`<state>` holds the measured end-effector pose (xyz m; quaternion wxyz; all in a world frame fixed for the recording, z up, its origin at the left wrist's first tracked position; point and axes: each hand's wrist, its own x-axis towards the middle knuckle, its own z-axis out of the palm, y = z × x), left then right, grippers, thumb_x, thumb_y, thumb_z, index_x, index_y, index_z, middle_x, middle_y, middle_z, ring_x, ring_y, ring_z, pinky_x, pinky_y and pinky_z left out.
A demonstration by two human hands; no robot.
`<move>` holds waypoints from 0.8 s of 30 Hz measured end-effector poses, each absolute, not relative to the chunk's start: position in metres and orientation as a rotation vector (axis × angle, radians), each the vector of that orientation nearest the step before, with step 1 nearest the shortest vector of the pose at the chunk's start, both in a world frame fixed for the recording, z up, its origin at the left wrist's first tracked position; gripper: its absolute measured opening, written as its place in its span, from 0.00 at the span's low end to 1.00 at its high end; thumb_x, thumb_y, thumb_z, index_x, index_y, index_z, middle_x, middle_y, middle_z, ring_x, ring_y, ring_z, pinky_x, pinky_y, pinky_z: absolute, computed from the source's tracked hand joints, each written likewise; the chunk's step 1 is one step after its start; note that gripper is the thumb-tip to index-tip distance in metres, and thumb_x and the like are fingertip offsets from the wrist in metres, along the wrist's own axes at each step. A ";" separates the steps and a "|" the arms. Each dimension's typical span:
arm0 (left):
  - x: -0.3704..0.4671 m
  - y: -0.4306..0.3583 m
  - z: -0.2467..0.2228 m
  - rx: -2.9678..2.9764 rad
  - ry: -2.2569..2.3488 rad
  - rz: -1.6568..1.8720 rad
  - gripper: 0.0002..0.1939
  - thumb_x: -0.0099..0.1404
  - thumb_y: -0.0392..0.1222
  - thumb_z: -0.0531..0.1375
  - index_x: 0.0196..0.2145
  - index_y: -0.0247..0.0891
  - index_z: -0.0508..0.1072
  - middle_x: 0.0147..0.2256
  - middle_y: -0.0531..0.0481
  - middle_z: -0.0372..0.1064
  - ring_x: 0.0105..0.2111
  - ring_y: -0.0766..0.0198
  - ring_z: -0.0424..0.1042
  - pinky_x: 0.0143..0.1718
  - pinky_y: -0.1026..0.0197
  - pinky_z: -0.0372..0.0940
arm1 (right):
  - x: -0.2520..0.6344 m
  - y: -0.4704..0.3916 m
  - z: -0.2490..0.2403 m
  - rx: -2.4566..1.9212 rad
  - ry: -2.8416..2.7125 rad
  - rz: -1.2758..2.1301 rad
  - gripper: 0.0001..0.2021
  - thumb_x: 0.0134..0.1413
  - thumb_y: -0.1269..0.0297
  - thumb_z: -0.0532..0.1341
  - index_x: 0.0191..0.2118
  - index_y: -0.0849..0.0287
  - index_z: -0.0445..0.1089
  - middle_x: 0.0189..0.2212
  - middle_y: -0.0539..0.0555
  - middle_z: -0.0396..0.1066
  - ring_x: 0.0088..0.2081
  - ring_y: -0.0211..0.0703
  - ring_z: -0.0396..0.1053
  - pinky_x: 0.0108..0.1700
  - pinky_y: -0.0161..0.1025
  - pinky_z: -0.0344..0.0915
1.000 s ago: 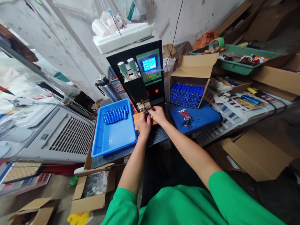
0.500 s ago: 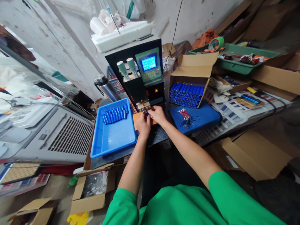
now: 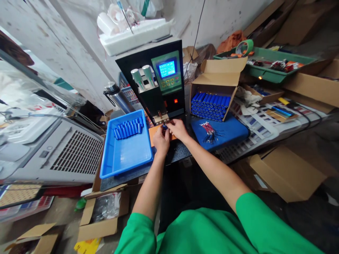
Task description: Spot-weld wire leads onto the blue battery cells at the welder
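- Blue cylindrical cell [image 3: 164, 126]: one, at the fingertips, directly below the electrode pins; mostly hidden by the fingers.
- Electrode pins [image 3: 160, 115]: two seen, just beyond the grips, on one black spot welder [image 3: 152, 104] with a lit blue display [image 3: 167, 68] and one red light [image 3: 176, 101].
- Capped cylinders [image 3: 137, 78]: two, side by side on the welder front, above the grips.
- Blue tray [image 3: 127, 155]: one, left of the grips; it holds roughly ten loose cells [image 3: 128, 129] in a row, overlap preventing an exact count.
- Open carton [image 3: 221, 70]: one, beyond and right of the grips; cells [image 3: 210, 106] stacked in several layers, too many to count.
- Red and black leads [image 3: 209, 132]: one bunch, right of the grips on a blue pad [image 3: 235, 127]; individual wires not countable.
- Orange board [image 3: 153, 134]: one, under the grips on the dark worktop [image 3: 116, 181].
- Left grip [image 3: 161, 139]: thumb and finger closed on the near side of the cell.
- Right grip [image 3: 177, 129]: fingers curled, tips drawn in against the cell's right side; whether they pinch it or a small part cannot be told.
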<state>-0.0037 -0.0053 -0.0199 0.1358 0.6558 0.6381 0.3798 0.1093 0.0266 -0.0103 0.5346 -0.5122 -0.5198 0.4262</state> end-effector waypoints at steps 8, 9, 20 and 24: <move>-0.006 -0.006 -0.018 1.894 1.822 1.070 0.13 0.68 0.51 0.58 0.41 0.40 0.75 0.33 0.48 0.75 0.34 0.60 0.72 0.35 0.61 0.61 | 0.134 -0.001 0.013 -1.435 -1.469 0.473 0.08 0.61 0.62 0.60 0.33 0.58 0.72 0.33 0.55 0.76 0.38 0.46 0.72 0.43 0.40 0.66; -0.007 -0.006 -0.019 1.905 1.820 1.071 0.13 0.68 0.51 0.58 0.40 0.40 0.75 0.32 0.48 0.74 0.33 0.60 0.72 0.35 0.61 0.60 | 0.137 -0.005 0.016 -1.452 -1.519 0.354 0.07 0.61 0.63 0.59 0.35 0.59 0.73 0.36 0.57 0.76 0.41 0.48 0.72 0.46 0.42 0.66; -0.017 0.002 -0.024 2.142 1.649 1.088 0.15 0.66 0.48 0.57 0.45 0.38 0.76 0.35 0.46 0.74 0.34 0.59 0.72 0.37 0.59 0.63 | 0.137 -0.014 0.043 -1.483 -2.144 0.176 0.14 0.67 0.58 0.58 0.42 0.60 0.78 0.40 0.59 0.79 0.46 0.51 0.72 0.54 0.45 0.58; -0.016 0.003 -0.022 2.117 1.642 1.101 0.20 0.67 0.51 0.57 0.52 0.39 0.75 0.38 0.45 0.77 0.37 0.57 0.75 0.40 0.58 0.66 | 0.142 -0.011 0.047 -1.575 -2.107 0.314 0.14 0.67 0.57 0.58 0.41 0.59 0.78 0.37 0.58 0.80 0.41 0.48 0.75 0.45 0.39 0.61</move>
